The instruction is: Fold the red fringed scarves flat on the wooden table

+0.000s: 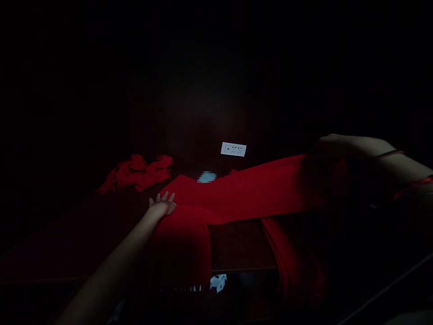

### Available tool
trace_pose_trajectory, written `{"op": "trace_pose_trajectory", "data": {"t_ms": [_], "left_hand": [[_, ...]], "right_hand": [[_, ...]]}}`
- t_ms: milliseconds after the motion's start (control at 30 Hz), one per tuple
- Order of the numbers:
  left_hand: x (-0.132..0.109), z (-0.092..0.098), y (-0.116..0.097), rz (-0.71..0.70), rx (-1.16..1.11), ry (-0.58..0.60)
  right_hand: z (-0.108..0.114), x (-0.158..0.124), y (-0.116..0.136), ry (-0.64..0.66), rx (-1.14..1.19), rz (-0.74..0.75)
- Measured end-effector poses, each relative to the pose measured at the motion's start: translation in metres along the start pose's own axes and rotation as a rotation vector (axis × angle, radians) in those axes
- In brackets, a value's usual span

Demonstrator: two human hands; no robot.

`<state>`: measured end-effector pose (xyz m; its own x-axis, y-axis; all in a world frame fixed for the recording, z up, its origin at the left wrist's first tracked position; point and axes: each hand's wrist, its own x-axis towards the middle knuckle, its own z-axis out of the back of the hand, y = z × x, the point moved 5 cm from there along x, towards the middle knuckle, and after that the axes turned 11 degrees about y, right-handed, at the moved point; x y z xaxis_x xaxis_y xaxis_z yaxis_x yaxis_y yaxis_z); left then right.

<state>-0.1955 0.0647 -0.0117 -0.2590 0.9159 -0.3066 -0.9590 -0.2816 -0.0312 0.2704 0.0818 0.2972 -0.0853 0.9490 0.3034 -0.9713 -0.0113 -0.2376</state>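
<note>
A long red scarf (pixel 257 192) stretches across the dark table, and its fringed end hangs over the front edge. My left hand (pixel 164 204) lies flat on the scarf near its left bend, fingers spread. At the right, my right hand (pixel 352 143) is raised and curled over the scarf's other stretch, which is pulled up toward it. Deep shadow covers most of that hand's fingers. Beneath the raised stretch, more folded red cloth (pixel 287 257) hangs off the table's front edge.
A crumpled red cloth (pixel 138 172) lies at the back left of the table (pixel 241 243). On the dark surface behind is a white socket plate (pixel 233 149). A blurred pale patch (pixel 206 177) shows behind the scarf, and something whitish (pixel 218 282) is below the table edge.
</note>
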Motion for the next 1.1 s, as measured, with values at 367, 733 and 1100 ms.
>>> {"op": "trace_pose_trajectory", "data": {"t_ms": [367,733,1100], "left_hand": [[-0.037,0.013,-0.052,-0.338,0.019,-0.082],[-0.035,0.007,-0.047,-0.439,-0.018,0.080],[-0.029,0.006,-0.044,-0.465,-0.029,0.112]], "right_hand": [[-0.169,-0.024,0.218,0.153,0.159,0.317],[-0.218,-0.069,0.313,0.369,0.445,0.649],[-0.212,-0.001,0.266,0.404,0.136,0.538]]}}
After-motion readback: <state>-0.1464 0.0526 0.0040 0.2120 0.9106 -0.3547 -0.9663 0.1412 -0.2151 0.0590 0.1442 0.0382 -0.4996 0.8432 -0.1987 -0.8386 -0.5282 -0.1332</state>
